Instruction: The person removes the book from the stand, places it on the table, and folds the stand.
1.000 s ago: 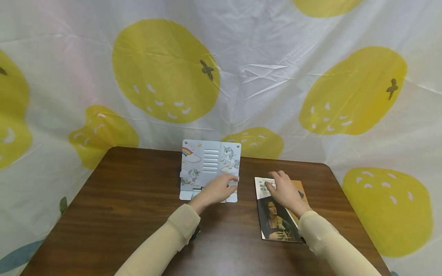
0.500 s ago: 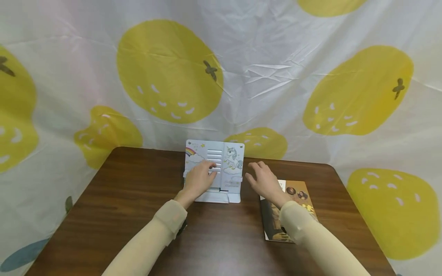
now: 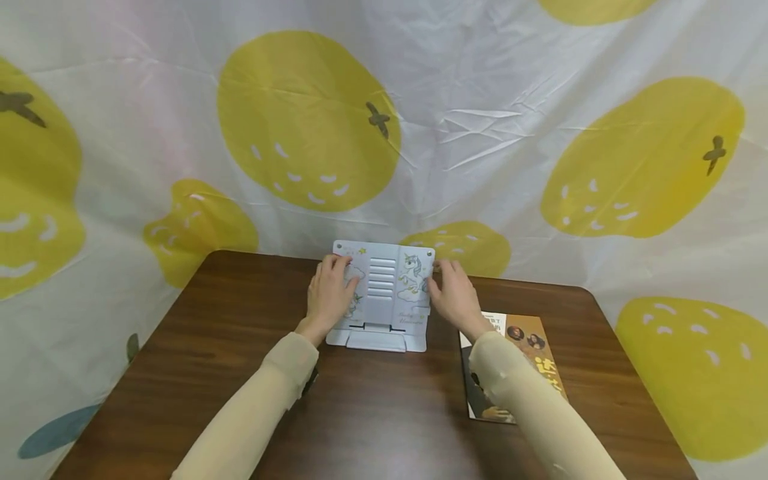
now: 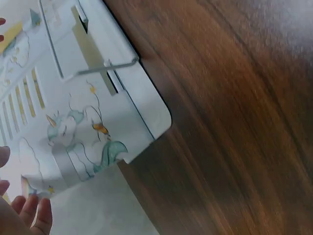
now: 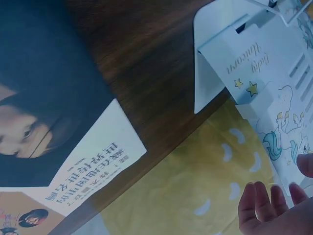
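Observation:
A white unicorn-printed book stand point(image 3: 382, 300) stands upright near the table's back edge. My left hand point(image 3: 328, 291) is at its left side, the thumb over the printed front and the fingers loosely bent by the edge. My right hand point(image 3: 457, 297) is at the opposite side edge. In the right wrist view, that hand point(image 5: 276, 218) has its thumb overlapping the panel point(image 5: 274, 83), with the fingertips showing just outside the edge. The left wrist view shows my left fingers point(image 4: 43, 215) around the panel's lower corner. A wire holder point(image 4: 98, 68) crosses the stand's front.
A book point(image 3: 528, 333) with a painted portrait on its cover lies flat to the right of the stand, partly under my right forearm. The brown wooden table point(image 3: 384, 413) ends at a white curtain point(image 3: 456, 60) printed with yellow fruit.
My left hand has moved from the stand's lower front up to its left side. My right hand has moved left from over the book to the stand's right edge.

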`<state>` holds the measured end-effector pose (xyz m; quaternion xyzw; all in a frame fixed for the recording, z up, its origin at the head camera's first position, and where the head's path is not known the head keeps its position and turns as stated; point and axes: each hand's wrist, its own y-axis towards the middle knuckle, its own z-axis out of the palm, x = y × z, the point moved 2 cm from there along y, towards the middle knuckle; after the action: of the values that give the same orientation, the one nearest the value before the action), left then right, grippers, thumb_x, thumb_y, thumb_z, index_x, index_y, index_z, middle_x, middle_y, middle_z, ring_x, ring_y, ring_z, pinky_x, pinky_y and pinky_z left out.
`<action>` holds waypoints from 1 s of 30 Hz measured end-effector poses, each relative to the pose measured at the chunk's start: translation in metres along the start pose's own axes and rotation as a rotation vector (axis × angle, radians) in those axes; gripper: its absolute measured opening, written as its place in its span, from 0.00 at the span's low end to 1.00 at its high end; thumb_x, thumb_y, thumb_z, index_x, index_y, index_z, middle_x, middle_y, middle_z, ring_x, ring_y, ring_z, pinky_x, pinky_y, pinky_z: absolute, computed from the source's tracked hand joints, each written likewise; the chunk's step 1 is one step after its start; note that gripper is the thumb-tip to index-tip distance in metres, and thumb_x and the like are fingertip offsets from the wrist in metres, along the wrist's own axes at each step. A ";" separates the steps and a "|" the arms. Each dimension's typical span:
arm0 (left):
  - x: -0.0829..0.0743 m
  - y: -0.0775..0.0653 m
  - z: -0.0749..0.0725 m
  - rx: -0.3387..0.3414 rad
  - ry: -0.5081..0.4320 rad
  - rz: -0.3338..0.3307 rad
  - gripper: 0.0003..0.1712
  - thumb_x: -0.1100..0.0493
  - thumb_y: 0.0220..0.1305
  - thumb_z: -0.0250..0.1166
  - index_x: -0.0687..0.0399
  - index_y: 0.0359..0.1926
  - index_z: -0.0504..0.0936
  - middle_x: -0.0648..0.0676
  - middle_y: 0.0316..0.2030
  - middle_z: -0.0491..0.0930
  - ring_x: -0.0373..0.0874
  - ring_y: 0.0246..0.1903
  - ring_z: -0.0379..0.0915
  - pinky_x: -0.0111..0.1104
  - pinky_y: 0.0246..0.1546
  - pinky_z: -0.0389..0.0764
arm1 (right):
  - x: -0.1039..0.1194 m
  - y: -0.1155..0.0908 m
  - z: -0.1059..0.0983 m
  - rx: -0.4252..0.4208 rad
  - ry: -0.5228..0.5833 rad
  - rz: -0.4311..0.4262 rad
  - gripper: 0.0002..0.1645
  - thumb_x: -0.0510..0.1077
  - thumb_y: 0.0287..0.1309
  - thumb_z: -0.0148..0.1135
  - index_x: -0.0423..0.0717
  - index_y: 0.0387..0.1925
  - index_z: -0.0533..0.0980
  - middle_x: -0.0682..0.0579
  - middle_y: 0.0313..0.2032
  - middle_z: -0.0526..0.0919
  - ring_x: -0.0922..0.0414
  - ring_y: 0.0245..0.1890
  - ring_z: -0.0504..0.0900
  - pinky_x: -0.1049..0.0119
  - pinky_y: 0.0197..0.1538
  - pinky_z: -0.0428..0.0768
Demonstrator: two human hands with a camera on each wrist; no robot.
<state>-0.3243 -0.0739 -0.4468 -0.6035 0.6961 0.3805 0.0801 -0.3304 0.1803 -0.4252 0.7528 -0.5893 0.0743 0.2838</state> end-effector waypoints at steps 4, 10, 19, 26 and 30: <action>0.005 0.006 -0.002 -0.025 0.020 -0.007 0.30 0.55 0.63 0.68 0.56 0.64 0.70 0.61 0.58 0.66 0.57 0.58 0.64 0.50 0.53 0.70 | 0.003 0.007 0.001 -0.071 0.058 0.013 0.27 0.44 0.64 0.61 0.39 0.61 0.67 0.39 0.55 0.70 0.40 0.49 0.76 0.44 0.47 0.76; 0.010 0.013 -0.005 -0.066 -0.017 -0.034 0.35 0.56 0.63 0.68 0.57 0.67 0.65 0.64 0.60 0.63 0.59 0.58 0.62 0.52 0.52 0.70 | 0.006 0.016 0.007 -0.156 0.154 0.025 0.29 0.43 0.62 0.64 0.39 0.61 0.66 0.37 0.51 0.70 0.43 0.49 0.74 0.48 0.49 0.75; 0.015 0.021 -0.004 -0.044 -0.127 -0.089 0.39 0.58 0.63 0.68 0.56 0.71 0.61 0.62 0.61 0.63 0.58 0.56 0.67 0.52 0.47 0.76 | 0.010 0.025 0.017 -0.180 0.258 0.119 0.32 0.41 0.59 0.67 0.37 0.61 0.65 0.38 0.49 0.70 0.47 0.40 0.75 0.55 0.45 0.75; 0.013 0.025 0.000 -0.008 -0.159 -0.108 0.39 0.59 0.64 0.67 0.56 0.72 0.59 0.63 0.60 0.64 0.60 0.53 0.71 0.51 0.49 0.75 | 0.014 0.028 0.020 -0.226 0.273 0.129 0.32 0.40 0.56 0.70 0.35 0.59 0.68 0.38 0.47 0.72 0.46 0.41 0.73 0.54 0.45 0.73; 0.014 0.026 0.000 -0.009 -0.168 -0.104 0.39 0.60 0.64 0.67 0.57 0.72 0.59 0.63 0.61 0.65 0.60 0.54 0.70 0.51 0.52 0.74 | 0.014 0.030 0.023 -0.238 0.271 0.135 0.32 0.41 0.56 0.70 0.36 0.59 0.68 0.39 0.46 0.72 0.46 0.41 0.73 0.54 0.46 0.73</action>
<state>-0.3518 -0.0847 -0.4434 -0.6051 0.6531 0.4281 0.1552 -0.3590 0.1521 -0.4276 0.6557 -0.5995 0.1239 0.4421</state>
